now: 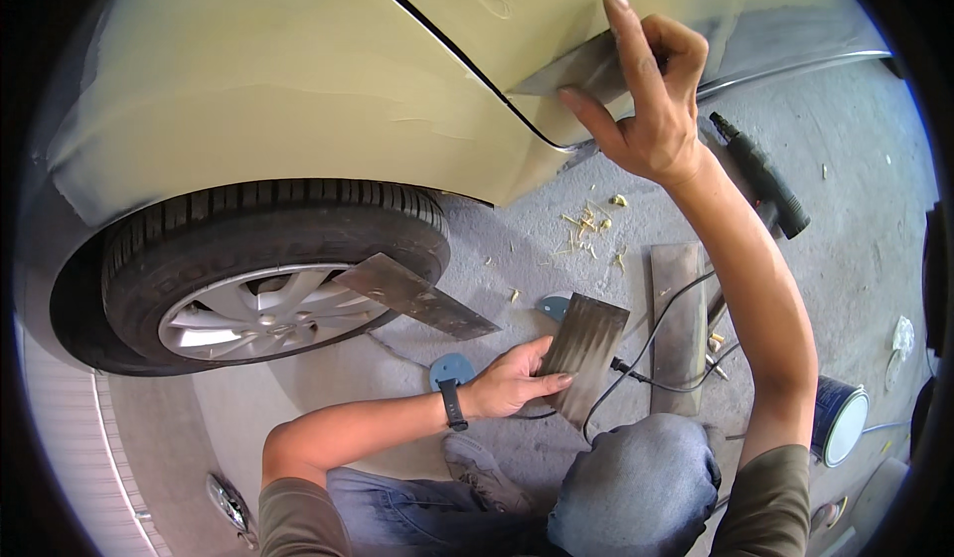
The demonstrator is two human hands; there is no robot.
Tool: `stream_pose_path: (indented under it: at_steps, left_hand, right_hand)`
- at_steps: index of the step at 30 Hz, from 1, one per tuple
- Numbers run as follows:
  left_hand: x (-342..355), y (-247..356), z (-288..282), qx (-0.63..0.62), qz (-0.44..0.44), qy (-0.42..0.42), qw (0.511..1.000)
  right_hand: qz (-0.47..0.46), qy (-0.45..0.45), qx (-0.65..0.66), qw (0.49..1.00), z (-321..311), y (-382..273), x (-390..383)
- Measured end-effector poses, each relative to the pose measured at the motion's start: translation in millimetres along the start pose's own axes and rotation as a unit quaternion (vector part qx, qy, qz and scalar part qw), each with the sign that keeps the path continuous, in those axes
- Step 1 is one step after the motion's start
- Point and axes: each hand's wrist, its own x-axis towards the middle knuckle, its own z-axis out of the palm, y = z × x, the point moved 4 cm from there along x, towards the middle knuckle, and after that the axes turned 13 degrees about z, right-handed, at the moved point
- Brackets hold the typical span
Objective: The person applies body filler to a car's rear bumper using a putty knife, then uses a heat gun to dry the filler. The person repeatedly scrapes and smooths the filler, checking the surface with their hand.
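My right hand (651, 95) is raised at the car's lower side, closed around a thin metal putty spreader (574, 68). The spreader lies at a slant against the door panel (586, 0), which is coated in pale yellow filler, close to the dark panel gap. Lower down, in front of my knees, my left hand (512, 383) grips a rectangular metal plate (588, 353) by its left edge, thumb on its face. Grey streaks run along that plate. Left of the gap, the rear panel (298, 100) carries the same yellow coat.
A wheel (268, 279) stands at left, with a flat metal strip (422, 297) in front of it. Filler scraps (591, 224), a long metal plate (678, 318), a black cable (651, 343), a dark tool (765, 174), blue discs (452, 368) and a can (840, 423) are on the floor.
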Motion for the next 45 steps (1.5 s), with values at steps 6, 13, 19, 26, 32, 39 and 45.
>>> stream_pose_path:
  at_steps: [6,13,19,26,32,39,45]
  left_hand:
    - [0.5,-0.7,0.0,-0.014,0.007,0.004,1.0]
    - [0.5,-3.5,-1.7,0.007,-0.014,0.006,1.0]
    - [2.5,-0.5,0.3,-0.002,0.012,-0.005,1.0]
    - [2.3,-2.3,-0.2,-0.01,-0.004,-0.005,1.0]
    - [3.2,-2.3,0.0,-0.013,0.001,0.003,1.0]
    - [2.3,-4.4,-0.1,-0.006,-0.007,0.008,1.0]
    - [1.9,-2.9,1.3,-0.006,-0.007,0.006,1.0]
  right_hand:
    - [-0.02,0.005,0.016,1.0,-1.3,1.4,-1.4]
    - [-0.014,-0.009,0.011,1.0,-6.5,4.4,0.0]
    - [-0.028,-0.011,0.011,1.0,-4.9,4.8,-1.3]
    - [-0.034,0.0,0.031,0.999,-6.1,6.4,-2.0]
    - [-0.024,-0.035,0.017,0.999,-2.8,9.2,-7.9]
    - [-0.053,-0.053,0.005,0.997,-4.4,17.1,-21.5]
    - [-0.044,-0.041,0.054,0.997,0.2,21.5,-23.9]
